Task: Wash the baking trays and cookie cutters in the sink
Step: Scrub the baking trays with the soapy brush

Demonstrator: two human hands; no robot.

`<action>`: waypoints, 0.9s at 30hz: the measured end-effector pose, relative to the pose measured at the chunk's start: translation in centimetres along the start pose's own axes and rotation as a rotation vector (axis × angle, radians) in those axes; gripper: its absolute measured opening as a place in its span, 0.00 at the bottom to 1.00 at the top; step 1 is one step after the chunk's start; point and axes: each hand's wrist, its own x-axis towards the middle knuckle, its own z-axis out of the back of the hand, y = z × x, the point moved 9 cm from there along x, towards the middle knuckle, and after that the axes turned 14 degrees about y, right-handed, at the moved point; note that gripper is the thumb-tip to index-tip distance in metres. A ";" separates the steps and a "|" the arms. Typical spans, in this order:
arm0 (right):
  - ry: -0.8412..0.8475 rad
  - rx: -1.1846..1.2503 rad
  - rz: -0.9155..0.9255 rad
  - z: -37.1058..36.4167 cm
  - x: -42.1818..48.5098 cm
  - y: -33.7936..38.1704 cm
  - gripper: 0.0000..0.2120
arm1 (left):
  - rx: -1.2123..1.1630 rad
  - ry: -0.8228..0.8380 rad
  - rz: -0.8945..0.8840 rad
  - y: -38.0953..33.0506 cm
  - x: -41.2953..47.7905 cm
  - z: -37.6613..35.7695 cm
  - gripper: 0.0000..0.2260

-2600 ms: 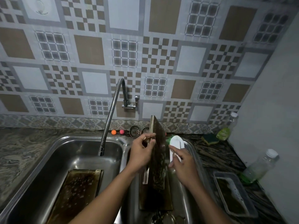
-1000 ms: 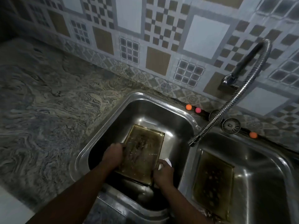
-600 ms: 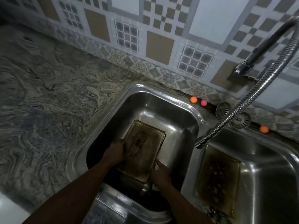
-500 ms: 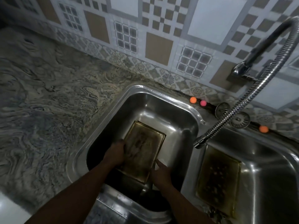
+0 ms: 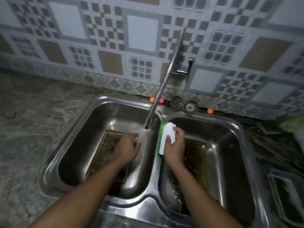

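Note:
Two dark, greasy baking trays lie flat in a steel double sink (image 5: 154,200). One tray (image 5: 106,149) is in the left basin. My left hand (image 5: 127,148) lies on that tray's far right corner, fingers curled at its edge. The other tray (image 5: 195,153) lies in the right basin, partly under my right forearm. Over the divider between the basins, my right hand (image 5: 175,148) grips a white scrubbing brush (image 5: 167,137) with green bristles. No cookie cutters can be made out in this blurred frame.
A flexible steel faucet hose (image 5: 164,79) hangs from the tiled wall, its spout over the left basin's far right corner. Two strainer plugs (image 5: 190,107) stand on the back rim. A clear container (image 5: 286,195) and a sponge (image 5: 269,127) sit on the right counter.
The view has swung right and now shows both basins. My right hand has left the left tray and lifted the brush over the divider. My left hand has shifted across that tray, which now lies flat.

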 end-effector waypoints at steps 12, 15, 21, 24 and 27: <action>-0.326 -0.101 -0.040 27.9 -4.6 -4.3 0.12 | 0.111 0.298 -0.096 -15.1 0.8 -14.0 0.19; -0.381 -0.206 -0.098 34.4 -6.5 -6.5 0.13 | 0.196 0.386 -0.034 -15.3 1.1 -18.0 0.16; -0.311 -0.295 -0.233 40.3 -8.0 -12.5 0.13 | 0.319 0.444 0.127 -11.5 2.9 -24.4 0.18; -0.266 -0.295 -0.279 40.9 -7.7 -14.9 0.13 | 0.370 0.465 0.192 -6.5 5.8 -28.7 0.26; -0.239 -0.288 -0.309 41.0 -7.3 -16.6 0.13 | 0.364 0.463 0.276 -3.8 6.9 -30.4 0.26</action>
